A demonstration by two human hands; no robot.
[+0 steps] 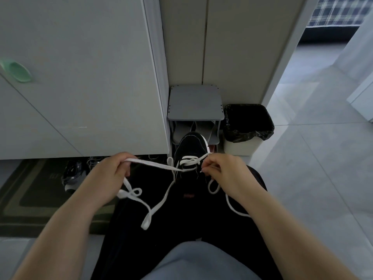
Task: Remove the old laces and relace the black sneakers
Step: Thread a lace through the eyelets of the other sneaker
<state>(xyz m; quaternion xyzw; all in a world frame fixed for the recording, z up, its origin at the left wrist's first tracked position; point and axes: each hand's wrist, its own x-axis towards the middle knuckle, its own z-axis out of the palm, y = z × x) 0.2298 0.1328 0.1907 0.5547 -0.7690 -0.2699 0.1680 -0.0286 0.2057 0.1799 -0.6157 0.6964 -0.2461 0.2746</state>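
Note:
A black sneaker (pixel 191 147) with a white sole rests on my lap, toe pointing away. A white flat lace (pixel 155 164) crosses its lower eyelets and runs out to both sides. My left hand (pixel 113 174) grips the lace's left stretch and holds it taut; the slack below it loops and hangs over my dark trousers. My right hand (pixel 224 174) pinches the lace's right stretch close beside the shoe's eyelets, and a loose loop of lace drops under that hand.
A small grey stool (pixel 194 104) stands ahead against the wall, with a bin lined with a black bag (pixel 247 126) to its right. Another dark shoe (pixel 72 174) lies under the white cabinet (pixel 80 77) at left, on a dark mat (pixel 30 199).

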